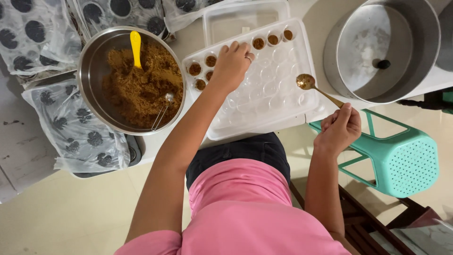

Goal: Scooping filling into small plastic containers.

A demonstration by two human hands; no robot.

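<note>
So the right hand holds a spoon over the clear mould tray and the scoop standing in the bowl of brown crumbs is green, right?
Not quite: the head view shows the scoop is yellow, not green. It stands in the bowl, and the right hand holds the spoon over the clear mould tray.

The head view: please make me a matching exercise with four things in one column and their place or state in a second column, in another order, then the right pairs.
Things:
1. yellow spoon
2. brass spoon
3. left hand
4. green stool

Places or states:
A. on the floor, right of the table
B. held in the right hand
C. standing in the brown mixture
D. resting on the white mould tray

Pairs: 1-C, 2-B, 3-D, 4-A
</note>
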